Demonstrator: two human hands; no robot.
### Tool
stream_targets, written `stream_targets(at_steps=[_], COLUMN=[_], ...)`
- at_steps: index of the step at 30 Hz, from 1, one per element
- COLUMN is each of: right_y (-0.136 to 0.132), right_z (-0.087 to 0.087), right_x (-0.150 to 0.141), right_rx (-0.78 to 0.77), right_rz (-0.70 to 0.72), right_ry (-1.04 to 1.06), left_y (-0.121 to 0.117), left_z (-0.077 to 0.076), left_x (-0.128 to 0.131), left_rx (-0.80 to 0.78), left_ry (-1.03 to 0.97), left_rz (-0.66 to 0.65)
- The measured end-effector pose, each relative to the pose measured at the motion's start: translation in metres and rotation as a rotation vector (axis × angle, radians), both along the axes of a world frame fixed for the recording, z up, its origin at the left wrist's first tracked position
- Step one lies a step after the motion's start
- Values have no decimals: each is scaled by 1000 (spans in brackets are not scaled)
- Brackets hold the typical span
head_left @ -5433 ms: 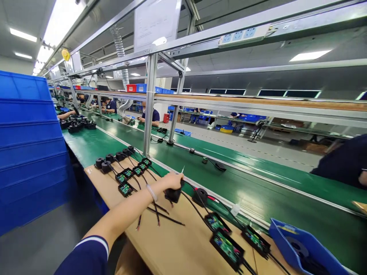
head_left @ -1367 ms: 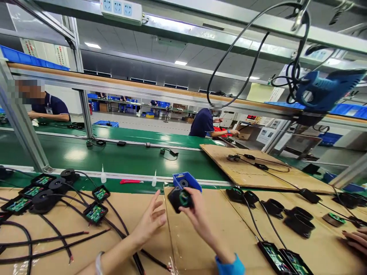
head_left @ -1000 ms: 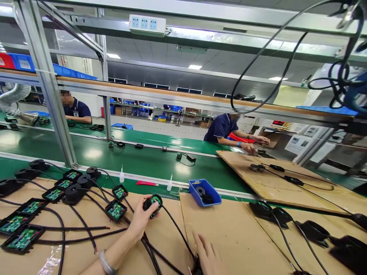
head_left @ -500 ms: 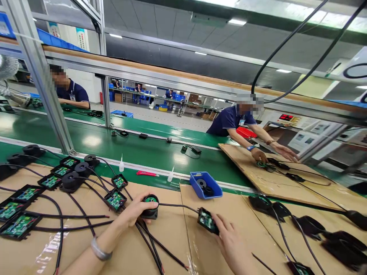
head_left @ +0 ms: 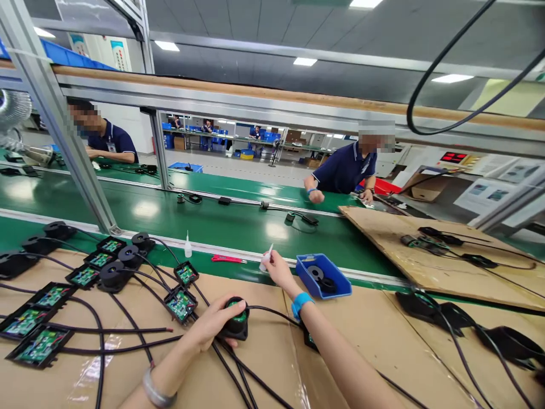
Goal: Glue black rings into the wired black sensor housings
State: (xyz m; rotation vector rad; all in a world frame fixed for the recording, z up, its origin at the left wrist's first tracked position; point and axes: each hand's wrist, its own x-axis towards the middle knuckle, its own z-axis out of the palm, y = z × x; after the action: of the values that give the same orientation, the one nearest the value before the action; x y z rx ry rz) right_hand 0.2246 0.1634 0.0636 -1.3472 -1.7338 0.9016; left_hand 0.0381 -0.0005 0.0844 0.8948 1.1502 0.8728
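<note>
My left hand (head_left: 217,324) is wrapped round a round black housing (head_left: 237,329) with a green circuit board inside, above the cardboard. A black cable runs from this housing to a black box with a circuit board (head_left: 310,339), mostly hidden under my right forearm. My right hand (head_left: 279,270) reaches to the far edge of the cardboard, its fingers closed on a small white dropper bottle (head_left: 264,262) with a pointed tip. Just right of that hand sits a blue bin (head_left: 347,288) holding black round parts. A second dropper bottle (head_left: 188,247) stands upright farther left, near a red utility knife (head_left: 227,259).
Several open boxes with circuit boards (head_left: 38,346) and black round housings (head_left: 113,275) lie at left, with cables crossing the cardboard. More black housings (head_left: 464,324) are at right. Beyond runs a green conveyor (head_left: 221,227). A co-worker (head_left: 340,170) stands behind a raised board (head_left: 383,250).
My right hand has let go of the circuit-board box and moved forward to the right-hand dropper bottle. My left hand keeps the round housing. The co-worker's hands have drawn back from the raised board.
</note>
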Motion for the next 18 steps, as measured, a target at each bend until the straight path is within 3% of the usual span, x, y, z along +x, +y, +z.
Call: stream_targets(at_steps=[4,9,12,18], right_y=[-57,-131,-150,-154], right_z=[20,22,15,20], right_x=[17,36,43,51], right_rx=[-9,-192,-275,-308], right_rz=[83,100,21,-13], right_ry=[204,634,788,865], left_y=[-4,-7,-9,-15], left_z=[-4,-4,-1,-5], left_x=[-2,3,8,12], left_rx=[117,516,586,728], left_ry=[-54,360,512,682], left_rz=[-59,-28,-57,-39])
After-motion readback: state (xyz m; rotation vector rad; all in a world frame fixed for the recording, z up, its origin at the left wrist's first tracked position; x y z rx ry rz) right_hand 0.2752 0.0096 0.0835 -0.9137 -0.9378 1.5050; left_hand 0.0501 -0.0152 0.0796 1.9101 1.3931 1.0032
